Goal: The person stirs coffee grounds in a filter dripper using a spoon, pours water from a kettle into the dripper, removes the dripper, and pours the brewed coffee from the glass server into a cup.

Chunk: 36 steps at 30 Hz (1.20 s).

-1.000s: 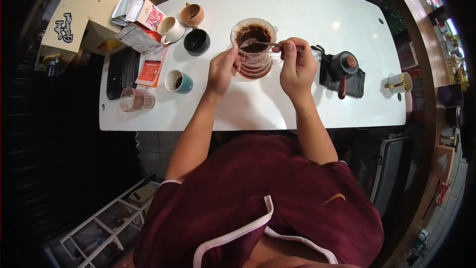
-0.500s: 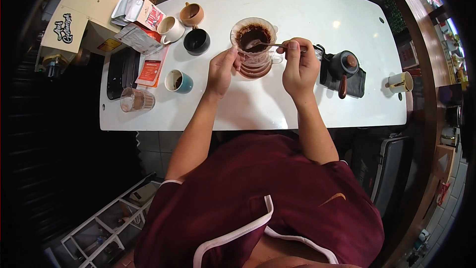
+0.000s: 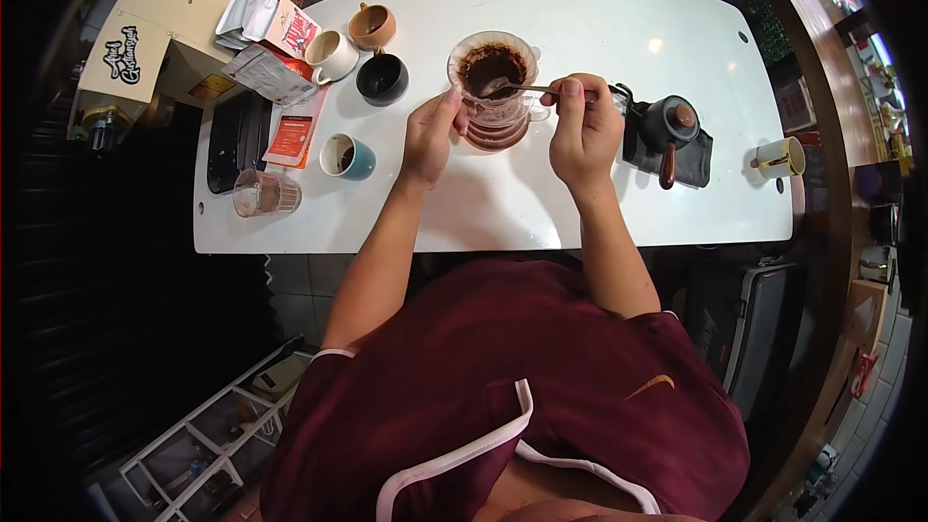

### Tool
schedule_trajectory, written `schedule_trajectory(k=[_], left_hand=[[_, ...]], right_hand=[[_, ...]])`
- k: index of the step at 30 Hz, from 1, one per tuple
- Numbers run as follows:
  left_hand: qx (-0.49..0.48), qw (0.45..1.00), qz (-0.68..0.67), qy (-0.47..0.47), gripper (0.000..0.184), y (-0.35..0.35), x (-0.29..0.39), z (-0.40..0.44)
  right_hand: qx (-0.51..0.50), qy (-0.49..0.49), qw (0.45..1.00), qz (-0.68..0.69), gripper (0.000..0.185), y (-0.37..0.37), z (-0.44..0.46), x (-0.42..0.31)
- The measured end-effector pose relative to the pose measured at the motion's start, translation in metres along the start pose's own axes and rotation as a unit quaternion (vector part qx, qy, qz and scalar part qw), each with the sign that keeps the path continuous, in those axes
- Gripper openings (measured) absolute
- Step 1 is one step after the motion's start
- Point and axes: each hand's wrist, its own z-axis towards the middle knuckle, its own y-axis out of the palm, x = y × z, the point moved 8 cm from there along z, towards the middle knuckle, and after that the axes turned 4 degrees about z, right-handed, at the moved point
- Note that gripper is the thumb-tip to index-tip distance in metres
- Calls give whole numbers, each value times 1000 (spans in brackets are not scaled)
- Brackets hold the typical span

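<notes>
A clear coffee dripper (image 3: 499,114) with dark wet coffee grounds (image 3: 493,66) in its filter sits on a glass server (image 3: 498,140) on the white table. My left hand (image 3: 430,140) is closed at the dripper's near left side, thumb and fingers pinching its edge. Between the thumb and fingers of my right hand (image 3: 587,135) is the handle of a spoon (image 3: 525,88). It points left across the dripper, and its tip dips into the grounds. Some of the dripper's lower left side is hidden behind my left fingers.
Right of my right hand, a dark pot with a wooden handle (image 3: 670,123) rests on a black cloth (image 3: 698,162). Farther right lies a mug (image 3: 779,158). To the left stand a black cup (image 3: 382,82), a blue cup (image 3: 360,162), a ribbed glass (image 3: 275,195) and coffee bags (image 3: 269,75).
Almost nothing differs. Both hands keep their places, with the spoon still in the grounds; the whole view has shifted very slightly.
</notes>
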Motion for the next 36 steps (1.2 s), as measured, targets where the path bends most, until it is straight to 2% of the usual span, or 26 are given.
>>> schedule_trajectory(k=[12, 15, 21, 30, 36], left_hand=[[1, 1000, 3, 8, 42, 0, 1, 1], [-1, 1000, 1, 2, 42, -1, -2, 1], [-1, 1000, -2, -1, 41, 1, 0, 0], [-23, 1000, 7, -6, 38, 0, -4, 1], [-3, 1000, 4, -8, 41, -1, -6, 1]], right_hand=[[17, -22, 1000, 10, 14, 1, 0, -4], [-7, 6, 1000, 1, 14, 5, -1, -2], [-2, -18, 1000, 1, 14, 7, 0, -8], [1, -50, 995, -82, 10, 3, 12, -10], [-57, -90, 986, -126, 13, 14, 38, -13]])
